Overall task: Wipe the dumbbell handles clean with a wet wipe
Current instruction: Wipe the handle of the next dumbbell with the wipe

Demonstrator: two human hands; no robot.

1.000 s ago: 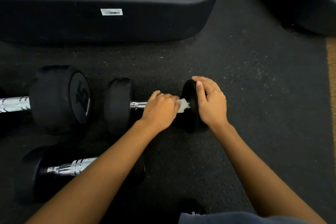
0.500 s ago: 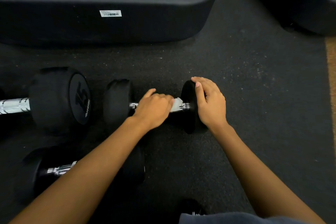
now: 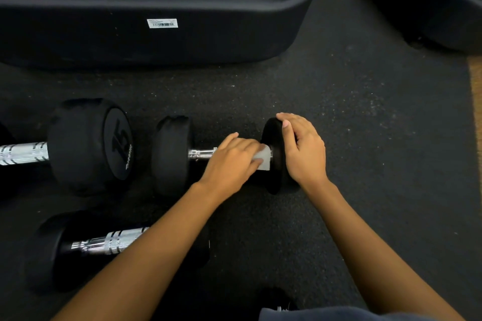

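A small black dumbbell [image 3: 172, 154] lies across the middle of the dark floor, its chrome handle [image 3: 202, 154] partly showing. My left hand [image 3: 232, 160] is wrapped over the handle, pressing a white wet wipe [image 3: 263, 159] against its right end. My right hand [image 3: 303, 150] rests over the dumbbell's right head [image 3: 273, 180], gripping it. A larger dumbbell marked 15 [image 3: 88, 146] lies to the left, and a third dumbbell [image 3: 109, 242] lies in front, half hidden under my left forearm.
A big black machine base [image 3: 156, 41] with a warning label and barcode sticker runs along the back. Another black machine [image 3: 430, 2] stands at the back right. Dark rubber flooring [image 3: 365, 151] stretches to the right, with a tan floor strip at the far right edge.
My left hand slid left along the handle with the wipe, then back right to the handle's right end. My right hand stayed on the right head.
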